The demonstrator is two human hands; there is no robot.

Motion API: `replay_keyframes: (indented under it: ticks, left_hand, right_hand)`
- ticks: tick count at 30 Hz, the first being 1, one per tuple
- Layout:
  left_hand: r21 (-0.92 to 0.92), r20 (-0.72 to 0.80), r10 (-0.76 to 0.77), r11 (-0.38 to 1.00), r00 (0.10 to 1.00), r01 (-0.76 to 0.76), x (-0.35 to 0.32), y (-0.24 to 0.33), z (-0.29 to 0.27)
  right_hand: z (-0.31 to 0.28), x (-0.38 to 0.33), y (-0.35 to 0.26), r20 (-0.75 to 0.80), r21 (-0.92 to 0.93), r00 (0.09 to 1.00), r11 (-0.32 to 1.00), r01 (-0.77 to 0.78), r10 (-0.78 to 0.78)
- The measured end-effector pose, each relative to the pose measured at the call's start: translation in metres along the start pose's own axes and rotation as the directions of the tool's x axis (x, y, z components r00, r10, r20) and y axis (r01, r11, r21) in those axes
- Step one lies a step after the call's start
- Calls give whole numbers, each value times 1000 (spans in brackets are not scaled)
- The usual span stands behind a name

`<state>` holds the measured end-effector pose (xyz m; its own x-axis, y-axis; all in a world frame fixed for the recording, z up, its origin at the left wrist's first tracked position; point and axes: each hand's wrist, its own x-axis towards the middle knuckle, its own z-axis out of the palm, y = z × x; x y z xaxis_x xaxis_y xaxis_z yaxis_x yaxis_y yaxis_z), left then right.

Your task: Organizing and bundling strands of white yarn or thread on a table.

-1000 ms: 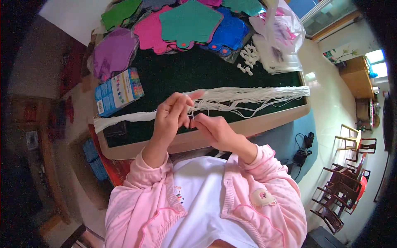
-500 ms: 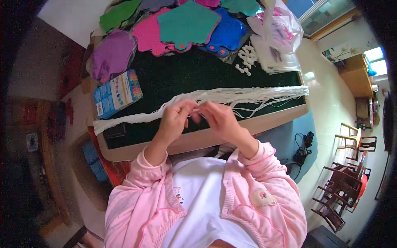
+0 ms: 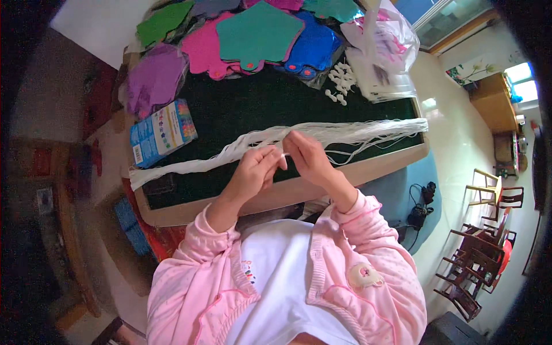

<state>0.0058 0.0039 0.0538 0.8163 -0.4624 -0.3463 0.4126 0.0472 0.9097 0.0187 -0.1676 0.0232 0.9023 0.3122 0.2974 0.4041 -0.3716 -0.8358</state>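
A long bundle of thin white cords [image 3: 224,152] lies stretched across the dark green table top, from the left edge to the right edge. In front of its middle, my left hand [image 3: 253,171] pinches the white end of a cord between thumb and fingers. My right hand [image 3: 309,160] is closed right beside it, its fingertips pinched on the same short bit of white cord [image 3: 285,154], which shows in the small gap between both hands. Whether it is knotted there is too small to tell.
Felt pieces lie at the back, among them a teal one [image 3: 261,31], a pink one [image 3: 201,49] and a purple one [image 3: 152,80]. A blue box [image 3: 164,132] stands at the left. Small white pieces [image 3: 342,80] and plastic bags [image 3: 382,57] lie at the back right.
My left hand has shifted slightly right and toward me, and its fingers have folded in. My right hand has risen a little, with its fingertips brought together.
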Motion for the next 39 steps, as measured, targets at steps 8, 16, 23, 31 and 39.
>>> replay_keyframes:
  ticks: [8,16,23,31,39]
  left_hand:
    - [-787,119,608,540,785,-299,-86,85,-4]
    - [-342,-86,153,924,984,-173,-32,50,3]
    - [9,-243,221,974,945,-226,-9,28,-6]
    - [-214,42,246,949,968,-232,-25,17,-1]
    - [105,118,68,991,991,-81,-17,15,-2]
  right_hand:
    - [4,-3,33,66,56,978,978,-201,197]
    - [6,11,-38,42,534,996,841,-84,73]
    - [2,-19,-62,172,210,985,976,-62,25]
    - [-4,-2,-36,131,-75,990,995,68,-58]
    - [-3,-4,-22,7,119,999,992,-52,52]
